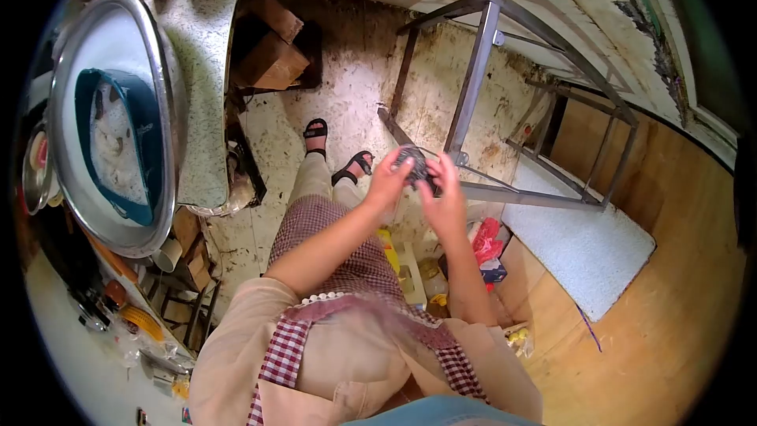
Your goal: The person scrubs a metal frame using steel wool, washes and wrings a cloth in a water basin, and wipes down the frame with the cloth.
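Observation:
A dark grey, tangled wad that looks like a steel wool scrubber (413,164) is held in front of my body between both hands. My left hand (388,178) grips it from the left, fingers curled against its edge. On the other side my right hand (444,193) has its fingers bent round the same wad. Just beyond the hands stands a grey metal frame (471,71) with square bars. One of its lower bars passes close behind my right hand; I cannot tell whether they touch.
On the left, a large metal basin (67,122) holds a blue tub (156,166) with soapy water, beside a speckled counter (201,47). Cardboard boxes (272,63) sit under it. A pale board (583,244) lies on the right. Red plastic packaging (489,241) is beside my right forearm.

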{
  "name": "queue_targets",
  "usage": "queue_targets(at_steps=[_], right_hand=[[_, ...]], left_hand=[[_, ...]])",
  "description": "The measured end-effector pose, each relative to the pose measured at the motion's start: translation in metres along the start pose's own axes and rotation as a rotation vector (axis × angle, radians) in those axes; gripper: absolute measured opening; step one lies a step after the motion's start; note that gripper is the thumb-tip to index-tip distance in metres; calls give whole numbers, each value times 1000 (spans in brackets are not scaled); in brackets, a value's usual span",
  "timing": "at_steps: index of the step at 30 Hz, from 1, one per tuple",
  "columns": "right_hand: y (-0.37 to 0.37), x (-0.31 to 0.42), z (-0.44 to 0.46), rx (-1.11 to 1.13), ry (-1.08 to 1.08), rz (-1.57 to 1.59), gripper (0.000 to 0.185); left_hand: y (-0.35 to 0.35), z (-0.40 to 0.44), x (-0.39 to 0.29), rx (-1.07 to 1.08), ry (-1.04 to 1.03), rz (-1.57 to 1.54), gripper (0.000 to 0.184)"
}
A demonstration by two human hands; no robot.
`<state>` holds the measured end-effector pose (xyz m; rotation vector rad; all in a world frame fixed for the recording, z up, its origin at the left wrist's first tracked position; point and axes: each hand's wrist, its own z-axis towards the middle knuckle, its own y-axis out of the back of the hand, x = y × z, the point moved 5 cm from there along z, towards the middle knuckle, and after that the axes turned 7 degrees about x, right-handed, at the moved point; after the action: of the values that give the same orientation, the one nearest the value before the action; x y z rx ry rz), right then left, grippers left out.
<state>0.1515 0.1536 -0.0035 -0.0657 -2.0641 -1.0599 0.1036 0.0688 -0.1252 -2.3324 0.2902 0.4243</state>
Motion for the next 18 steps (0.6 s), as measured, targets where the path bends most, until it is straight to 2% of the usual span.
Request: queue_targets(at_steps=[1, 3, 6, 7, 10, 11, 14, 17, 18], right_hand=[[11, -12, -1, -9, -75, 81, 32], [39, -42, 6, -224, -27, -86, 29], [37, -99, 22, -247, -43, -127, 24], [33, -100, 24, -256, -47, -172, 21], [23, -96, 24, -293, -80, -255, 17], [24, -97, 21, -321, -105, -251, 16], [24, -103, 24, -331, -112, -268, 16], [24, -108, 18, -324, -129, -272, 15], [25, -109, 19, -329, -129, -265, 15]], left_hand=[[14, 3, 1, -50, 15, 26, 35], [32, 12, 15, -105, 17, 58, 33], [-9, 3, 2, -86, 101, 414, 37], [-25, 7, 11, 24, -239, 332, 40], [-31, 2, 26, -53, -500, 765, 42], [-17, 10, 42, -65, -397, 707, 41], [7, 47, 56, -10, -256, 612, 35], [35, 81, 68, -195, -290, 625, 28], [38, 78, 70, -210, -229, 558, 28]])
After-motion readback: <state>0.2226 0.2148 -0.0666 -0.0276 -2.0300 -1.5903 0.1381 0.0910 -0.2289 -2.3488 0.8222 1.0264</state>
